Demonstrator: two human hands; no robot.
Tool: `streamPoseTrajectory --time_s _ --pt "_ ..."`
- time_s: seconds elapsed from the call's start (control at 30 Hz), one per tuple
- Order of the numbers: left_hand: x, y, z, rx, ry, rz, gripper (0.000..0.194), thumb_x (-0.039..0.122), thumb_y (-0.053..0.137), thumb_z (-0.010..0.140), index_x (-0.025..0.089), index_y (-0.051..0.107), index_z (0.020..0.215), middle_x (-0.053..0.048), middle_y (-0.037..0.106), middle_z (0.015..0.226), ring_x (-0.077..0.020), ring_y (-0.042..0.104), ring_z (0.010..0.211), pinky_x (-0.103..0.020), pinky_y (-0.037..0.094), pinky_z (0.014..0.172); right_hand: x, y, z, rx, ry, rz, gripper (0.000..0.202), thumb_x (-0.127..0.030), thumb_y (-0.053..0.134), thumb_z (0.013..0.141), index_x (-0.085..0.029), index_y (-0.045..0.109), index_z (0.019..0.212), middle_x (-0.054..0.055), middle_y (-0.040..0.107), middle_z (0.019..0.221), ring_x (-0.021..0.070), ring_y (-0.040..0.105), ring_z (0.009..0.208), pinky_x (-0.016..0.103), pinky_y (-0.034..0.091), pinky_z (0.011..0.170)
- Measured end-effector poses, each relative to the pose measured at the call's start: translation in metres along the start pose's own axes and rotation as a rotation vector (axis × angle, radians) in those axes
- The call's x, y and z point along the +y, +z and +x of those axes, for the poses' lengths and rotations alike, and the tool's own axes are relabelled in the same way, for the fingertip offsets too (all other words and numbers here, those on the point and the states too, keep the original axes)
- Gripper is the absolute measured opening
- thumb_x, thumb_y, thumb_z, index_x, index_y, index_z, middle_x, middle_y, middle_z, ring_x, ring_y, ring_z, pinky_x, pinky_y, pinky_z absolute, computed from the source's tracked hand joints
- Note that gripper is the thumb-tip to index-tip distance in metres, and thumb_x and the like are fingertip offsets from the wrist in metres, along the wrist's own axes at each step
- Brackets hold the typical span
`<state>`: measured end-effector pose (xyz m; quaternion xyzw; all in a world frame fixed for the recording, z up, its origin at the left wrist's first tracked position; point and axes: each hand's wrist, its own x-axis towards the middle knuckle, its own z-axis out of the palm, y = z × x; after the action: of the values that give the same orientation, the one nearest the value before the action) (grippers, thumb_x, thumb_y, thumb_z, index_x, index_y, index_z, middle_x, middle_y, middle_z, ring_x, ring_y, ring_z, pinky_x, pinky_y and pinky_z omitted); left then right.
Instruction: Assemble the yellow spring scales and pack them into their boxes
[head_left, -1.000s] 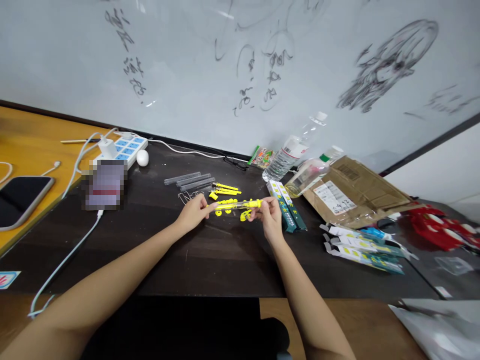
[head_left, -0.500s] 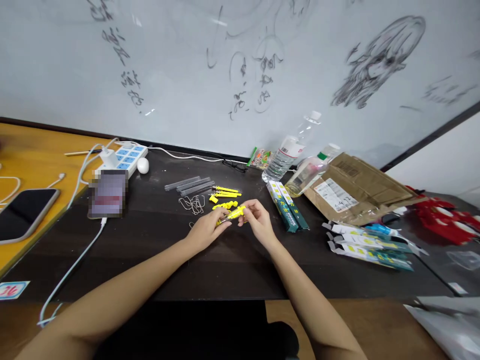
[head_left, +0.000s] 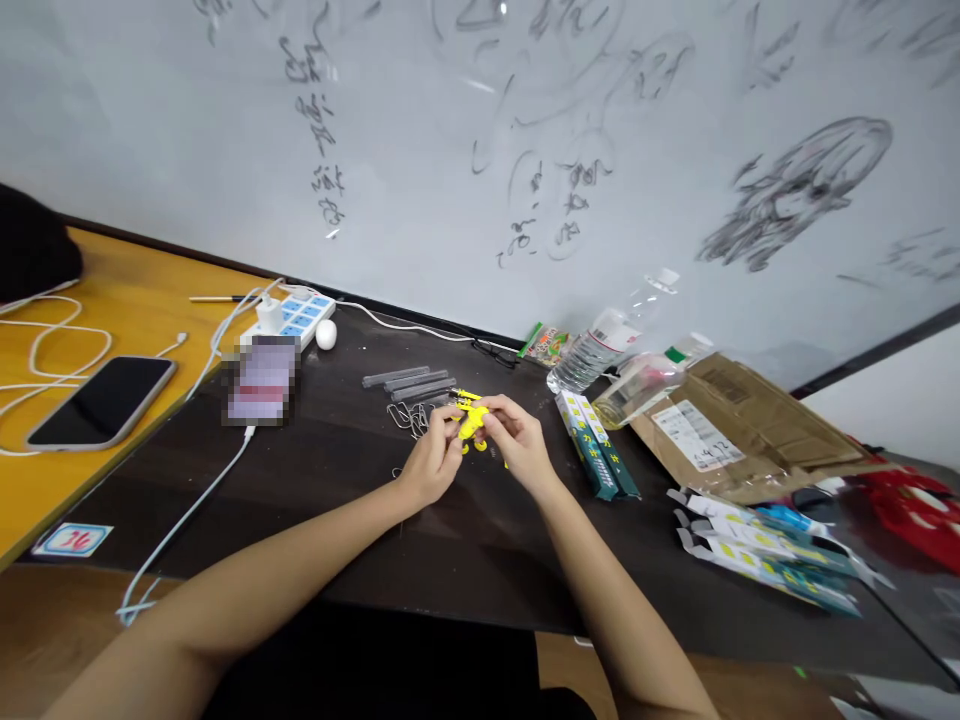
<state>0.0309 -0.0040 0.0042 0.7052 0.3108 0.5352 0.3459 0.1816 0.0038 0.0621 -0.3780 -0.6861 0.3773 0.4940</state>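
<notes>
My left hand (head_left: 433, 455) and my right hand (head_left: 519, 440) meet over the dark table, both pinching a small yellow plastic piece (head_left: 472, 423) between them. The fingers hide part of it, and its exact shape is too small to tell. Small yellow parts (head_left: 480, 445) show just under the fingers. Behind my hands lie thin yellow pieces (head_left: 466, 396). To the left of these are clear plastic tubes (head_left: 416, 383), side by side, and a loose heap of bent metal wire pieces (head_left: 407, 418) beside my left hand.
A power strip (head_left: 304, 318) and a charging phone (head_left: 261, 382) are at left, another phone (head_left: 105, 402) on the yellow table. Narrow boxes (head_left: 592, 445), bottles (head_left: 600, 345), a brown parcel (head_left: 739, 425), opened boxes (head_left: 765, 550) and a red item (head_left: 911, 510) stand or lie at right.
The camera view has shifted, moving the scene right and slightly down. The yellow piece between my hands has turned from lengthwise to a more compact pose, and my hands are closer together.
</notes>
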Motion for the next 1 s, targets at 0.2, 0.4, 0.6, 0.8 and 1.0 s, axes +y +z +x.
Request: streamPoseTrajectory --time_s 0.2,0.4,0.6,0.8,1.0 --pt "0.016 -0.006 0.006 0.01 -0.082 0.169 0.039 0.041 0.048 0.09 0.024 0.04 0.124 -0.008 0.065 0.11 -0.0217 0.067 0.09 -0.03 0.048 0.075 -0.002 0.012 -0.005 0.061 -0.053 -0.048 0.02 -0.039 0.059 0.086 -0.024 0.064 0.098 0.004 0.062 0.088 0.0164 0.059 0.078 0.029 0.052 0.069" --pt "0.022 -0.011 0.011 -0.077 -0.103 0.347 0.036 0.048 0.042 0.091 0.026 0.05 0.119 0.0 0.069 0.083 -0.0176 0.066 0.07 -0.025 0.045 0.064 0.01 0.007 -0.014 0.098 0.011 0.02 0.021 -0.042 0.061 0.083 -0.025 0.064 0.095 0.002 0.064 0.078 0.0146 0.058 0.06 0.029 0.053 0.057" --pt "0.016 -0.007 0.013 -0.139 -0.039 0.516 0.033 0.048 0.049 0.088 0.028 0.058 0.113 0.0 0.071 0.084 -0.0169 0.066 0.069 -0.022 0.04 0.058 0.02 -0.004 -0.024 0.12 0.045 0.048 0.022 -0.04 0.065 0.081 -0.023 0.064 0.095 0.001 0.066 0.075 0.0142 0.06 0.057 0.03 0.054 0.058" --pt "0.011 -0.002 0.012 -0.108 0.011 0.621 0.038 0.052 0.049 0.088 0.026 0.059 0.114 -0.004 0.072 0.09 -0.0182 0.067 0.075 -0.021 0.037 0.056 0.021 -0.003 -0.026 0.16 0.027 0.07 0.021 -0.039 0.068 0.079 -0.023 0.065 0.092 0.001 0.066 0.073 0.0143 0.061 0.059 0.03 0.054 0.058" --pt "0.012 -0.002 0.011 -0.114 0.06 0.642 0.033 0.046 0.047 0.09 0.026 0.06 0.113 -0.004 0.072 0.091 -0.017 0.067 0.079 -0.021 0.036 0.055 0.021 -0.009 -0.027 0.101 0.038 0.094 0.02 -0.035 0.068 0.079 -0.023 0.067 0.095 0.001 0.068 0.074 0.0136 0.062 0.059 0.029 0.055 0.058"
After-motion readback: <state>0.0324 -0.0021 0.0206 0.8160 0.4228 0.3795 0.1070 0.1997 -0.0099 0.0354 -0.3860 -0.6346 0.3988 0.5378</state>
